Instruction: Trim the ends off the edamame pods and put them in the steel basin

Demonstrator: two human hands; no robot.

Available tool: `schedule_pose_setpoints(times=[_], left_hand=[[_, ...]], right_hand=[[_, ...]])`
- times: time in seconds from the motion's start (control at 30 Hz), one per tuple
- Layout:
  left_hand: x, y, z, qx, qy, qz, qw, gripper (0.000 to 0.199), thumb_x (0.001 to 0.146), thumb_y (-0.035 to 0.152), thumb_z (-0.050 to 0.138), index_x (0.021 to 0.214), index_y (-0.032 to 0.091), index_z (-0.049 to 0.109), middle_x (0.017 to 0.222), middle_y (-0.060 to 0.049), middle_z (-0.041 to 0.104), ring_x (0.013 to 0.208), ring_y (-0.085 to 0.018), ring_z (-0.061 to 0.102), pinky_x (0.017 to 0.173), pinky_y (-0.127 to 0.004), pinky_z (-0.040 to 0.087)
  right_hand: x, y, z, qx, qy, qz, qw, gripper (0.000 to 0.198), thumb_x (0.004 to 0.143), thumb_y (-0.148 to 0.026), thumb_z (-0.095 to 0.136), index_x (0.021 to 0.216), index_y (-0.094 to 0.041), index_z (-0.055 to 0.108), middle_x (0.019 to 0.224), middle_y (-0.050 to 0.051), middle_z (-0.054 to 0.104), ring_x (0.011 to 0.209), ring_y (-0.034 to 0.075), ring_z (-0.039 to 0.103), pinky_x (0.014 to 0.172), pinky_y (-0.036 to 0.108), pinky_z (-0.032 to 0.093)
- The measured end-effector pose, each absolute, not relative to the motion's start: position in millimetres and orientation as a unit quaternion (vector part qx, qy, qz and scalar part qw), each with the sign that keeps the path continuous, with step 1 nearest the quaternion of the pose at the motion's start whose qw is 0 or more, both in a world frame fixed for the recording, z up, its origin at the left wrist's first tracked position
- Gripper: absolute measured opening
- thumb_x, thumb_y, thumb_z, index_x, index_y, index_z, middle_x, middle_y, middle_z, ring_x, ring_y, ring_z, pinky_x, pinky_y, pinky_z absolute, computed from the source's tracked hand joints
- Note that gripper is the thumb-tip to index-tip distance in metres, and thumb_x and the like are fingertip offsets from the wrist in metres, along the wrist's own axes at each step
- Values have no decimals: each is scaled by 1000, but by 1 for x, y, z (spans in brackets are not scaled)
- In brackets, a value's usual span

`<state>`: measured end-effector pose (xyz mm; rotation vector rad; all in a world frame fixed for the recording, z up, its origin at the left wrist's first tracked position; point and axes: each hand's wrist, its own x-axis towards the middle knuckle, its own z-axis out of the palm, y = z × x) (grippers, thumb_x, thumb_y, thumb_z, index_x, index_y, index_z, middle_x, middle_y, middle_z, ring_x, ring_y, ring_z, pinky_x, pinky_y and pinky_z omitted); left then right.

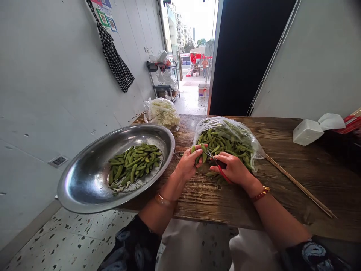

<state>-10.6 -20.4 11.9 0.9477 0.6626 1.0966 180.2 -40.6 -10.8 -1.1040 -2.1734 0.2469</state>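
Note:
My left hand is closed on a few green soybean pods, held up over the table's front half. In my right hand is a pair of scissors with red and dark handles. Their blades reach left to the pods at my left fingertips. Just behind both hands lies a clear plastic bag, open toward me and full of soybean pods. Some loose pods lie on the wood below my right hand. To the left, a wide steel basin holds a pile of pods.
The dark wooden table carries thin wooden skewers at right. A white tissue pack sits at its right back. A bag of pale vegetables stands behind the basin. Beyond are a shelf cart and an open doorway.

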Motion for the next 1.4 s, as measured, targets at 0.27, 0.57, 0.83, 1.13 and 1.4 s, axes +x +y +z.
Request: schedule_pose_setpoints(times=[0.27,0.57,0.83,1.13,1.4], left_hand=[[-12,-18,11,421,289,507,694,40,68,32,72,101,11,65,51,7,43,44,-4,34,39,-17,19],[-12,-19,12,418,276,510,699,38,67,31,77,96,13,61,56,7,44,45,-2,34,38,-15,21],[-9,-20,10,442,318,512,665,39,63,34,79,82,16,50,72,3,60,46,-3,45,36,-14,22],[-8,-24,10,505,361,481,619,40,63,42,78,83,11,63,53,6,49,40,-2,37,38,-18,20],[-8,-24,10,559,379,479,561,32,73,43,69,85,13,63,50,7,43,43,-5,33,43,-20,23]], right_hand=[[180,-39,-13,-434,-829,103,337,31,83,-49,63,95,-21,68,83,4,64,73,18,61,70,32,50],[181,-40,-12,-442,-823,117,338,32,83,-48,63,98,-20,68,83,5,63,73,18,61,71,33,51],[183,-38,-13,-448,-806,120,367,34,82,-47,65,101,-19,68,88,6,65,78,19,63,74,33,51],[182,-39,-15,-425,-815,130,372,34,78,-46,70,99,-19,68,91,6,65,78,19,63,76,34,51],[183,-38,-12,-415,-807,156,391,34,80,-45,68,103,-20,68,93,6,66,83,20,63,78,34,51]])
